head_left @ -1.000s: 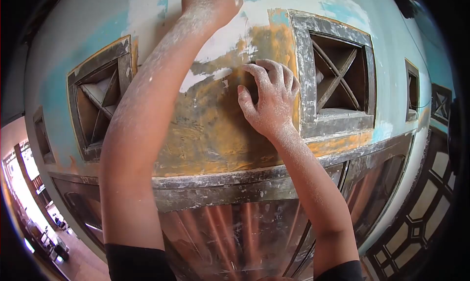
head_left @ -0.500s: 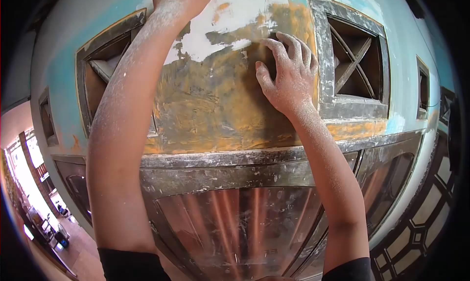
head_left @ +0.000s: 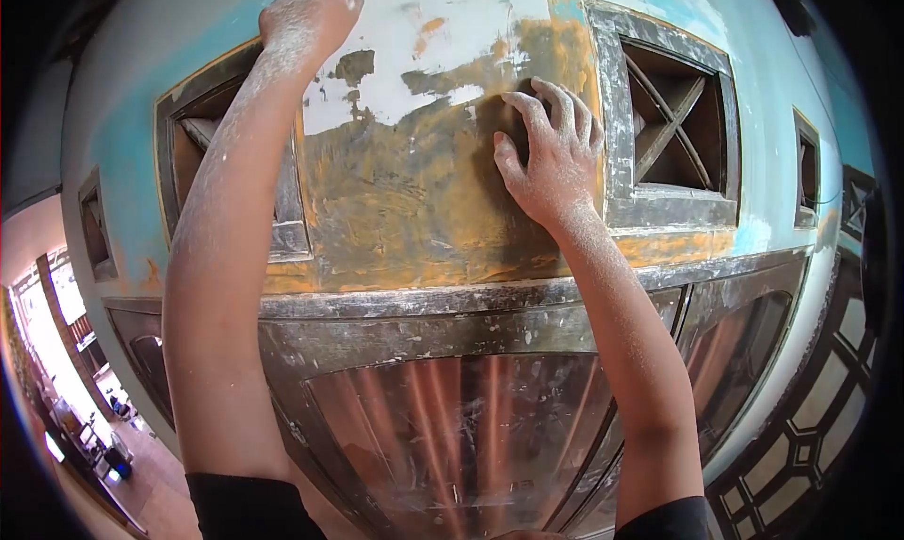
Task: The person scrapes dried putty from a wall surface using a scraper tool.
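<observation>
Moved leftward along the wall since the earlier frame, with more of a dark, ragged patch now uncovered beside the left forearm; kept near the same spot by the right-hand window, with fingers still spread, on the other side.

Across most of the view, a large painted wall, pale blue-green toward the edges, bare white near the top and rough orange-brown in the middle. Below it, a dark wooden framework with scuffed white flecks, fitted with reddish reflective glass panels. Set into the wall, either side of the orange-brown area, two square openings in worn dark wood: a left-hand window, partly behind the left forearm, and a right-hand window, with crossed bars in full view. Reaching up from black sleeves, a bare left forearm and a bare right forearm, both speckled with white dust (thickest near the wrists).

At the upper left, a dusty left hand, curled closed against the white part of the wall, contents, if any, impossible to tell. Lower and to the right, a dusty right hand, released and holding nothing, beside the right-hand window's frame, fingertips bent toward the orange-brown surface (contact uncertain).
</observation>
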`<action>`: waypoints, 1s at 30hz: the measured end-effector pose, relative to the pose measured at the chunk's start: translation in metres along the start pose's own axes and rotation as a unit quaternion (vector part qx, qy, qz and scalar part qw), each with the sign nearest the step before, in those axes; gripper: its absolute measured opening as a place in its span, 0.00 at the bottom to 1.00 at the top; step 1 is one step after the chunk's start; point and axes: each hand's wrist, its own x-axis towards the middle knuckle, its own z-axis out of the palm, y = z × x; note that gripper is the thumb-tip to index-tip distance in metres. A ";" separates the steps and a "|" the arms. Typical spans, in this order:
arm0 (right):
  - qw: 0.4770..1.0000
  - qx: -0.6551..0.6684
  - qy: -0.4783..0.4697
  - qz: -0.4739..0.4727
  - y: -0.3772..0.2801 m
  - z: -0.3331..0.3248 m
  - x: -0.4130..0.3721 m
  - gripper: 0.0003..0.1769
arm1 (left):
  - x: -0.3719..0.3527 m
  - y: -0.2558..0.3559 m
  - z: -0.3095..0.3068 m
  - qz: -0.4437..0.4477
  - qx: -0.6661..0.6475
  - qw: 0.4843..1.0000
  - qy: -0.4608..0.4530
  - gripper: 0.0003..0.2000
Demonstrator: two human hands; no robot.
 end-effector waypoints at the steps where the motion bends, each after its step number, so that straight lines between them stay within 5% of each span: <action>1: 1.000 -0.004 -0.006 -0.001 0.000 0.000 -0.001 0.26 | -0.003 -0.008 0.010 0.029 0.048 0.998 0.029 0.21; 9: 1.000 -0.004 -0.014 -0.007 -0.003 -0.002 -0.004 0.26 | 0.002 0.002 0.017 0.055 0.077 0.995 0.024 0.24; 11: 1.000 -0.005 -0.016 -0.005 -0.004 -0.002 -0.005 0.25 | 0.004 0.019 -0.002 0.017 0.013 0.999 -0.048 0.19; 14: 1.000 -0.006 -0.017 -0.003 -0.003 -0.002 -0.006 0.26 | -0.015 0.038 -0.019 0.066 -0.003 0.997 -0.041 0.20; 20: 1.000 -0.001 -0.021 -0.009 -0.001 -0.003 -0.005 0.26 | 0.028 0.026 -0.001 0.012 -0.005 1.000 0.007 0.23; 23: 0.999 -0.006 -0.032 -0.005 -0.001 -0.004 -0.010 0.27 | 0.011 0.042 -0.011 -0.011 -0.036 0.995 -0.089 0.25; 25: 0.999 -0.001 -0.034 -0.014 0.002 -0.005 -0.010 0.29 | -0.016 0.048 -0.002 0.099 -0.020 0.994 -0.040 0.24; 30: 0.999 -0.007 -0.045 -0.007 0.002 -0.002 -0.010 0.30 | -0.081 0.063 -0.010 0.133 -0.059 0.984 -0.098 0.22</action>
